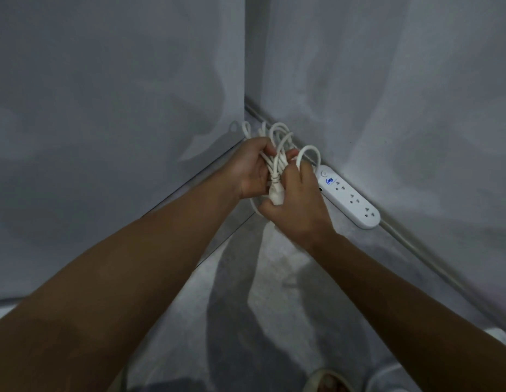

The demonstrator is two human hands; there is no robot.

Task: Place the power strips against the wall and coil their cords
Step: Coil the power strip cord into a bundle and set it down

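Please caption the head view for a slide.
Both hands bundle a white cord beside a power strip against the wall.

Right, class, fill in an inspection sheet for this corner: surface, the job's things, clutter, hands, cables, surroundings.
Surface: grey concrete floor, bare, shadowed.
Job's things: white power strip lying flat along the base of the right wall, three sockets visible, blue display lit.
Clutter: nothing seen.
Hands: left hand grips the looped cord; right hand holds the plug end.
Cables: white cord gathered in loose loops, not tied.
Surroundings: left wall meets right wall at the corner; sandalled foot at bottom edge.
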